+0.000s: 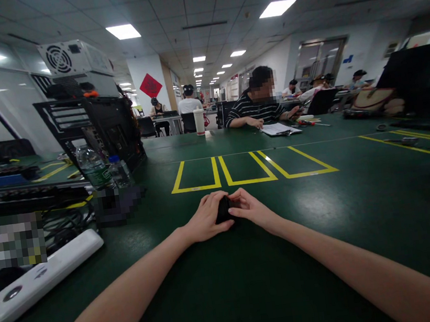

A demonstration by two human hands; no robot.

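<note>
Black object (223, 210) clamped by left hand (207, 219) and right hand (255, 212) fingers, likely for two-sided steadiness, at green bench (242, 289).

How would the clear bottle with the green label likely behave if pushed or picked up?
The bottle would probably tip if pushed near its top, being tall and narrow. Once down, it may roll, since its body looks round. Its clear wall looks like thin plastic, so it might give under a firm squeeze.

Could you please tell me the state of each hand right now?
Left hand: closed around a small black object.
Right hand: curled at its right side; grip cannot be told.
</note>
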